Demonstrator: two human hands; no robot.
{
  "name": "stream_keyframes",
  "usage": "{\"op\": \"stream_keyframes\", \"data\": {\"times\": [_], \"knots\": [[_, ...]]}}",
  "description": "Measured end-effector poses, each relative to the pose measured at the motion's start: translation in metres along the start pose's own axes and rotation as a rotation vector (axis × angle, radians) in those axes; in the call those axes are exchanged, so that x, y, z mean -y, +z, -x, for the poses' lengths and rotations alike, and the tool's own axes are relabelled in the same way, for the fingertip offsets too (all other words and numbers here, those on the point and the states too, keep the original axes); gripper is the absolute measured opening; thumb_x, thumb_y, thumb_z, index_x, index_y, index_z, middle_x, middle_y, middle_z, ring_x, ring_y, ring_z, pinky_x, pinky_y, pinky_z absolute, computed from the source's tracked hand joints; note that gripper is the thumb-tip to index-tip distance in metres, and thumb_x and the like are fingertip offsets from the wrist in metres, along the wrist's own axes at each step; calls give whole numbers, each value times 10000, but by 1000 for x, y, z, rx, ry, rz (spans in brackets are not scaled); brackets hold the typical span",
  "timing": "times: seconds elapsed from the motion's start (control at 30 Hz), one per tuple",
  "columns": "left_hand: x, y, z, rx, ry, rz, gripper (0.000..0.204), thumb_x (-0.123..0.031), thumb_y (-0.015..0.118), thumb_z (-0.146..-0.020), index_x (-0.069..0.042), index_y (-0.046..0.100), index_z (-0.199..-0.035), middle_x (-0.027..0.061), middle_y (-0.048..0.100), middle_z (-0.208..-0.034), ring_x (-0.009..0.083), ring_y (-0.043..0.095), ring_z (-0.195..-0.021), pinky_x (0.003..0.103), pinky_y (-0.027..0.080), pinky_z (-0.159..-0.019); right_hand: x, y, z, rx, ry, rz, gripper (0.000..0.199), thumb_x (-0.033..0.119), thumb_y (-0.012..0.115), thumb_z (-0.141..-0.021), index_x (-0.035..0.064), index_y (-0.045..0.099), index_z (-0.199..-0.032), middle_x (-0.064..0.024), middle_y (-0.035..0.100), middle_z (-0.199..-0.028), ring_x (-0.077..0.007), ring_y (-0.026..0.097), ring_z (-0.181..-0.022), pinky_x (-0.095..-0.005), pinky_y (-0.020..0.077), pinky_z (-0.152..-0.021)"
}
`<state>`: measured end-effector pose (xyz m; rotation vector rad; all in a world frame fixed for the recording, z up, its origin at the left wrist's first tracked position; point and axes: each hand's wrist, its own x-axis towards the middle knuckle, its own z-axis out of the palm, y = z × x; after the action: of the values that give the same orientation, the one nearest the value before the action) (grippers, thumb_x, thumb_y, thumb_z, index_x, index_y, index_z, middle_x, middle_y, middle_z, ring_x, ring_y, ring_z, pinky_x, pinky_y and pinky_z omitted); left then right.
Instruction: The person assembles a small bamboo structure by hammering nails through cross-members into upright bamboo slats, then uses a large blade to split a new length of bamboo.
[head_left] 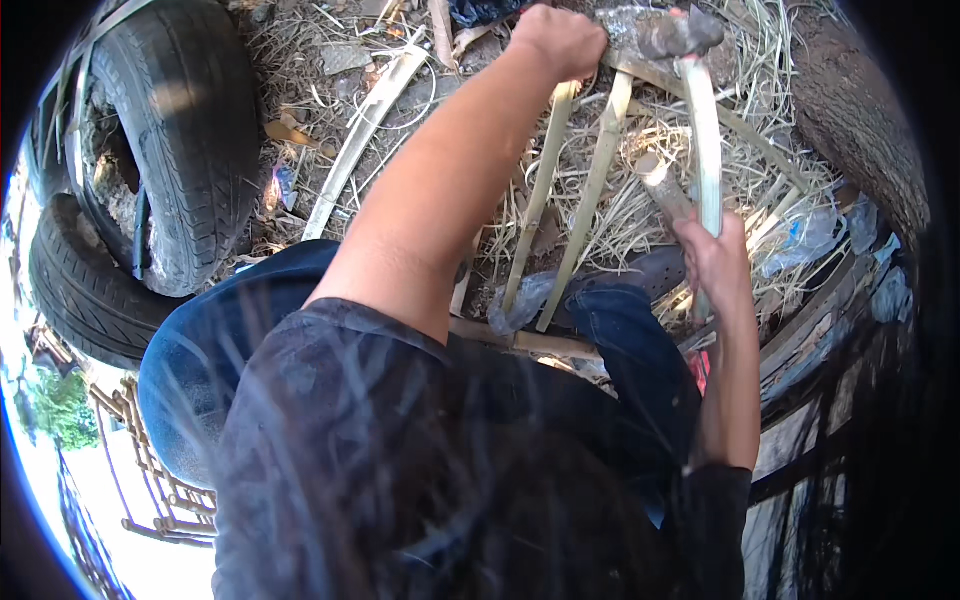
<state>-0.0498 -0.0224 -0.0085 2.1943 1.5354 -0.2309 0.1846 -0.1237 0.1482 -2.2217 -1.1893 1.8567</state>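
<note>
My right hand (pixel 715 255) is closed around the pale handle of a hammer (pixel 703 130). Its grey metal head (pixel 680 36) is up by the far end of a bamboo crosspiece (pixel 740 125). My left arm reaches forward, and my left hand (pixel 562 42) is closed at the top of a bamboo strip (pixel 540 195), just left of the hammer head; its fingertips are hidden. A second bamboo strip (pixel 597 190) runs alongside, its top meeting the crosspiece. Next to my right hand is a short round piece of wood (pixel 665 188).
Old tyres (pixel 190 130) stand at the left. A split bamboo length (pixel 365 130) lies on the ground among pale shavings (pixel 640 220). A tree trunk (pixel 860 110) rises at the right, near clear plastic (pixel 805 240). My shoe (pixel 655 270) is below the strips.
</note>
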Motion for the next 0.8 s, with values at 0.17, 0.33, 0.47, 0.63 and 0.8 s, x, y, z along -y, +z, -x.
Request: {"op": "stream_keyframes", "data": {"times": [0.17, 0.33, 0.47, 0.63, 0.8], "knots": [[-1, -23, 14, 69, 49, -84, 173, -191, 571, -832, -105, 689, -925, 93, 720, -890, 267, 711, -832, 408, 563, -708, 10, -49, 44, -137, 12, 57, 139, 88, 667, -806, -5, 576, -757, -22, 508, -569, -78, 495, -509, -273, 377, -457], [-9, -58, 29, -47, 155, -130, 210, -237, 592, -856, -92, 594, -1007, 100, 695, -763, 289, 699, -678, 409, 564, -590, -50, -147, 116, -359, 14, 432, 198, 114, 685, -809, -20, 573, -715, -48, 553, -627, -126, 505, -592, -321, 417, -567], [-25, -90, 59, -112, 198, -175, 120, -158, 525, -879, -86, 601, -937, 96, 678, -666, 250, 690, -582, 378, 541, -491, -182, -179, 143, -535, 218, 371, 188, 137, 681, -814, -24, 606, -753, -60, 560, -631, -159, 526, -590, -353, 439, -590], [-47, -122, 101, -173, 194, -106, 137, -206, 593, -881, -87, 527, -888, 74, 578, -537, 280, 626, -493, 412, 475, -448, -341, -162, 115, -810, 259, 223, 230, 173, 680, -804, -50, 654, -856, -146, 629, -700, -254, 637, -709, -411, 490, -687], [-85, -170, 131, 60, 127, 19, 213, -253, 605, -906, -71, 499, -939, 120, 616, -683, 325, 642, -637, 445, 496, -570, -426, -127, 83, -815, 493, 359, 361, 244, 699, -751, -75, 655, -915, -260, 680, -859, -382, 675, -846, -445, 511, -789]]}}
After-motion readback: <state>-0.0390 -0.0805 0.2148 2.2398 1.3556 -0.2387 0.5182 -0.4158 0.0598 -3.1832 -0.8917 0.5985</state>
